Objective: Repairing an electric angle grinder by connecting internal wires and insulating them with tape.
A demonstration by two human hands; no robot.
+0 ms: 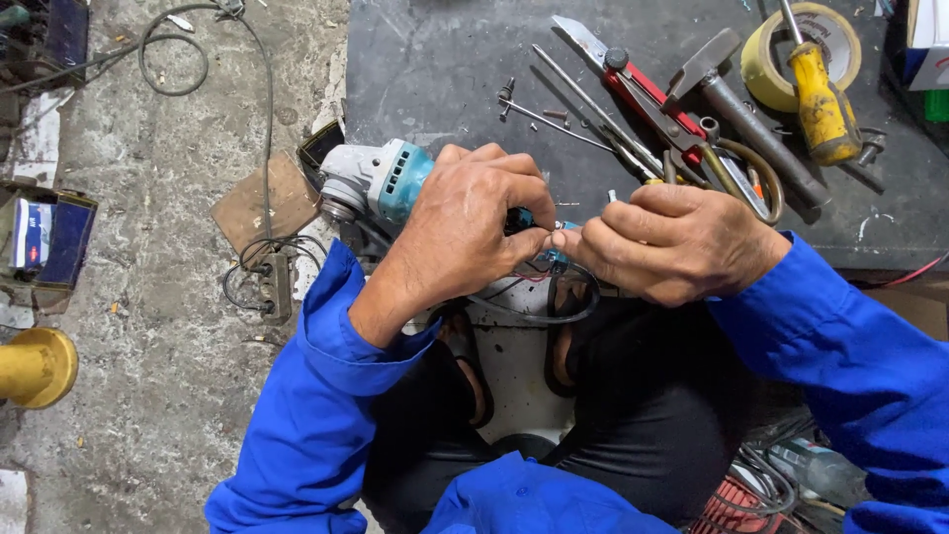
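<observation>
Rough grey concrete floor (168, 326) fills the left half, littered with a loop of black cable (173, 59) and a flat brown cardboard scrap (262, 203). Dark blue boxes at the left edge are cut off by the frame; same for a yellow round object (35, 368) at lower left.

Dark flat bench (445, 59) takes the upper right. On it: red-handled metal shears (647, 94), a grey hammer (736, 104), a roll of tan tape (771, 49), a yellow-handled screwdriver (822, 104) lying across the roll, and long thin steel rods (583, 99). Tools overlap, so the lower ends of the shears and hammer are hard to separate.

The person sits with blue sleeves (316, 415) and dark trousers; sandalled feet are partly visible between the knees.

Teal-and-grey angle grinder (381, 178) lies at the bench's front edge, head pointing left. Its rear body is mostly hidden under the left hand (465, 227), which is wrapped tight around it.

Right hand (672, 242) sits just beside the left one, fingers pinched together on something small at the grinder's tail end. What is pinched is too small and too covered to identify. Thin red and black wires (529, 282) hang below both hands, and a black cord (554, 311) loops beneath.
</observation>
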